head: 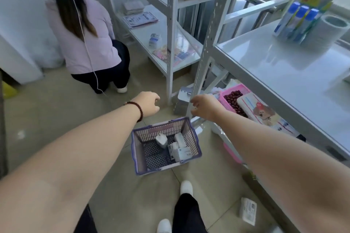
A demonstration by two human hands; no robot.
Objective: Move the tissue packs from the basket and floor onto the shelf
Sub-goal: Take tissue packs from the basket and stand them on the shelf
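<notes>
A purple basket (pixel 136 149) stands on the floor below my hands, with several small white tissue packs (pixel 180 147) lying in its right half. One more white tissue pack (pixel 248 211) lies on the floor at the lower right, close to the shelf. My left hand (pixel 147 104) hovers above the basket's far rim, fingers loosely curled, holding nothing. My right hand (pixel 203 107) hangs beside it, fingers apart and empty. The grey shelf (pixel 280 66) stretches along the right.
A person in a pink jacket (pixel 83 32) crouches at the far left by another rack (pixel 171 30). A pink tray of red fruit (pixel 233 98) and a large printed tissue bundle (pixel 265 113) sit on the lower shelf. Blue-capped bottles (pixel 301 21) stand on the shelf top.
</notes>
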